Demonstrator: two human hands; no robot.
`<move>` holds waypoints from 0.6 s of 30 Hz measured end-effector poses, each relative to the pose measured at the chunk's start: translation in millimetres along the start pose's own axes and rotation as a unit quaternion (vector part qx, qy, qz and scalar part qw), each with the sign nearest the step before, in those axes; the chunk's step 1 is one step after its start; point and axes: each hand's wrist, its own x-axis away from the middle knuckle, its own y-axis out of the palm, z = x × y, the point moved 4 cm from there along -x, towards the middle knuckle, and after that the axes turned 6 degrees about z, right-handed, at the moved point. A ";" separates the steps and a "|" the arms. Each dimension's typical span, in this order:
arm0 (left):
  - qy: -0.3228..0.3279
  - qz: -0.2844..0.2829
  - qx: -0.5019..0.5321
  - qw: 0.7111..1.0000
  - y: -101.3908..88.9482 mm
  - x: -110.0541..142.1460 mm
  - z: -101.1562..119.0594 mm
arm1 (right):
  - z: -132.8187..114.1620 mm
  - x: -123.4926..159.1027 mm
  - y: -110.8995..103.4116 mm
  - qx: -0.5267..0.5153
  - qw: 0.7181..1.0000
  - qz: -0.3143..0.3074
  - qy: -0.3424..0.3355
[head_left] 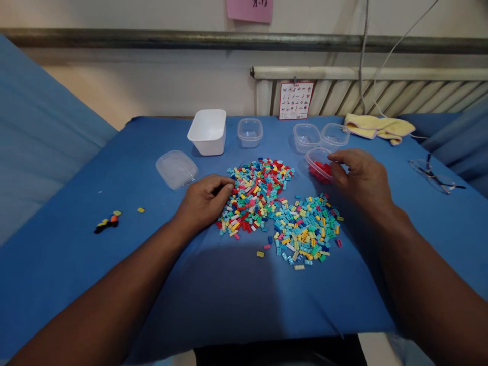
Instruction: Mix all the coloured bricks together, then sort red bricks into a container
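My left hand (206, 201) rests at the left edge of a mixed pile of small plastic toy bricks (259, 190), thumb and fingers curled together. Whatever may be between those fingertips is hidden. On the right, my right hand (360, 178) grips the near right rim of a clear plastic container (311, 155) with thumb and forefinger. Red bricks (322, 172) lie inside it. Closer to me spreads a second pile of bricks (308, 229), mostly turquoise, green and yellow, with a few strays around it.
Along the back stand a white tub (208, 133) and several clear containers (250, 133). A clear lid (176, 169) lies at left. Black, orange and yellow pieces (109, 222) are further left. A yellow cloth (377, 127) and eyeglasses (434, 175) lie at right.
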 end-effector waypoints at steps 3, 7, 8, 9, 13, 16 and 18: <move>0.001 -0.002 0.001 1.000 0.5 0.0 -0.1 | -20.9 3.6 -0.7 -0.028 0.999 0.013 -0.031; -0.006 -0.001 -0.003 1.000 0.6 -0.6 0.4 | -57.9 14.9 22.9 -0.102 0.985 -0.092 -0.103; -0.007 -0.001 -0.003 1.000 0.5 -0.9 0.8 | -64.5 17.9 31.2 -0.122 0.978 -0.122 -0.113; -0.008 0.000 -0.001 1.000 0.4 -1.2 1.1 | -69.1 20.2 39.2 -0.137 0.973 -0.146 -0.116; -0.003 -0.001 0.004 1.000 0.3 -1.3 2.0 | -73.0 22.7 59.8 -0.157 0.964 -0.185 -0.105; 0.001 -0.005 0.002 1.000 0.5 -0.6 1.8 | -70.9 21.1 62.2 -0.150 0.966 -0.186 -0.099; 0.003 -0.004 0.002 1.000 0.5 -0.2 1.7 | -70.4 20.5 61.0 -0.137 0.967 -0.189 -0.104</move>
